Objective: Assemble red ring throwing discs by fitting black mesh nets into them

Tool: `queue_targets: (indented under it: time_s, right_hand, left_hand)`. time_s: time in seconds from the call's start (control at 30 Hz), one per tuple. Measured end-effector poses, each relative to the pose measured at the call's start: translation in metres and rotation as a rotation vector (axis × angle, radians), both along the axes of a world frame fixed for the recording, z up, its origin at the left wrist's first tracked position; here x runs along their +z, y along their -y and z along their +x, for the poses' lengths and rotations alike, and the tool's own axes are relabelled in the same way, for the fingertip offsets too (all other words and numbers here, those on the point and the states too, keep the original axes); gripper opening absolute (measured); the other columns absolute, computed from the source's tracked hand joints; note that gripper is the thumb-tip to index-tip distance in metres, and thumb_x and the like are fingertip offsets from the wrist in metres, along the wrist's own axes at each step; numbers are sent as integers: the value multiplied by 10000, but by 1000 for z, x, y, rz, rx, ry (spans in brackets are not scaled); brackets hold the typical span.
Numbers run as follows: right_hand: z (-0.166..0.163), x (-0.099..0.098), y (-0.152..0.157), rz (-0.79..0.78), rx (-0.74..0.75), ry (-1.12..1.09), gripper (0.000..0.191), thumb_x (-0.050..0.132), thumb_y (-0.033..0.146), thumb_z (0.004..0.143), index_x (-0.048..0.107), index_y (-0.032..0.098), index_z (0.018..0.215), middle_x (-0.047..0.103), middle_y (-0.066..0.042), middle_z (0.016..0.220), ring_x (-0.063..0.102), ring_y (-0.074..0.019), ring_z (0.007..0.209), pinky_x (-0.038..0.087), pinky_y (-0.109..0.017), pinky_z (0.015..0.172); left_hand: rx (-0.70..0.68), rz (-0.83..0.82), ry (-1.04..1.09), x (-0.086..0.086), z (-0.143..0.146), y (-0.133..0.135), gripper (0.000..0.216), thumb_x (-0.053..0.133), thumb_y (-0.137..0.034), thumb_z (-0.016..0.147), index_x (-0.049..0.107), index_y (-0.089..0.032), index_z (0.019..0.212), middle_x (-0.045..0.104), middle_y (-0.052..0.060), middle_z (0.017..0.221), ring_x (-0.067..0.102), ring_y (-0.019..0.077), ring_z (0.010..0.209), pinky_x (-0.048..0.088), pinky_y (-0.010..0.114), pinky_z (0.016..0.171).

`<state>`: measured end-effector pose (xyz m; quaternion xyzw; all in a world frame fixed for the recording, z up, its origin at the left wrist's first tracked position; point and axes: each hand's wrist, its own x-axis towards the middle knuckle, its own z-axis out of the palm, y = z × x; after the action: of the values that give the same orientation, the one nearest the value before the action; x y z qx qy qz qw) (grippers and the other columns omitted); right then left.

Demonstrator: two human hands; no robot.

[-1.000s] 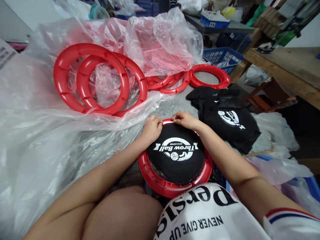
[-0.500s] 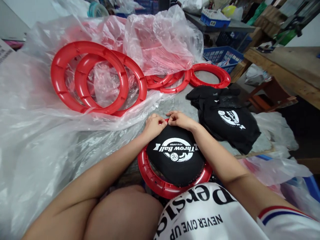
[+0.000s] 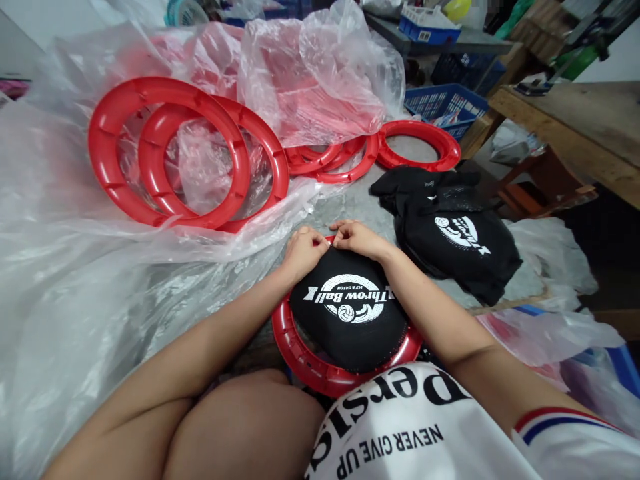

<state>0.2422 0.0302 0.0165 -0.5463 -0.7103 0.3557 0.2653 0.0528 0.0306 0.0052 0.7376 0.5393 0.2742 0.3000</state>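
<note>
A red plastic ring [image 3: 295, 347] rests by my lap, with a round black mesh fabric [image 3: 370, 343] printed "Throw Ball" in white lying over it. The near edge of the fabric lies inside the ring, and a gap shows at the lower left. At the far rim my left hand [image 3: 305, 253] pinches the fabric's edge. Close beside it, my right hand [image 3: 359, 239] also has thumb and finger closed on that edge. The fingertips of both hands almost meet, and the exact spot they grip is partly hidden.
Large red rings [image 3: 170, 90] lean on clear plastic sheeting [image 3: 65, 267] at left. Another red ring [image 3: 385, 150] lies farther back. Black printed fabrics [image 3: 455, 260] are piled at right. Beyond are a blue basket [image 3: 445, 103] and a wooden table [image 3: 560, 133].
The view has shifted slightly. Both hands stay pinched at the far rim of the ring, with hardly any movement.
</note>
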Motion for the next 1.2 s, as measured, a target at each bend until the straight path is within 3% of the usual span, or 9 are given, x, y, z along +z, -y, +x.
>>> queue_targets:
  time_s: [0.4, 0.53, 0.7, 0.83, 1.0, 1.2]
  right_hand:
    - [-6, 0, 0, 49, -59, 83, 141, 683, 116, 729, 650, 181, 608, 740, -63, 1162, 627, -249, 1236, 390, -391, 1154]
    - [-3, -1, 0, 75, -40, 91, 135, 677, 117, 747, 651, 182, 630, 742, -72, 1140, 621, -253, 1239, 384, -407, 1159]
    - [16, -1, -3, 60, -38, 123, 99, 690, 138, 777, 661, 186, 695, 746, -76, 1044, 601, -264, 1255, 394, -419, 1137]
    - [38, 1, -4, 57, -118, 191, 81, 665, 154, 824, 651, 183, 749, 736, -76, 1006, 628, -237, 1151, 441, -385, 1062]
    - [57, 8, 14, 31, -280, 479, 109, 613, 187, 906, 701, 153, 960, 721, -120, 1097, 639, -240, 1062, 447, -391, 1040]
    - [55, 29, 54, -16, -222, 746, 234, 591, 308, 965, 711, 142, 1079, 700, -181, 1161, 640, -297, 1091, 487, -381, 938]
  left_hand:
    - [20, -18, -91, 3, 5, -5, 123, 647, -201, 795, 708, -198, 688, 683, 63, 933, 631, 245, 988, 499, 398, 971]
    - [38, -27, 84, 4, 1, -6, 110, 624, -171, 786, 733, -185, 775, 709, 59, 966, 655, 226, 958, 517, 375, 961]
    - [97, -17, 253, 8, -13, -1, 267, 499, -91, 817, 728, -171, 928, 736, 58, 1040, 670, 203, 1001, 515, 367, 994]
    - [22, 80, 127, 11, -19, 6, 226, 518, -75, 794, 713, -178, 842, 707, 64, 983, 655, 216, 998, 517, 372, 978]
    - [-80, 174, -61, 18, -17, 16, 225, 546, -90, 820, 732, -202, 879, 694, 70, 1050, 632, 245, 1094, 481, 430, 1056]
    - [-152, 298, -366, 34, -6, 34, 180, 593, -205, 921, 772, -208, 922, 673, 95, 1199, 547, 308, 1224, 436, 496, 1072]
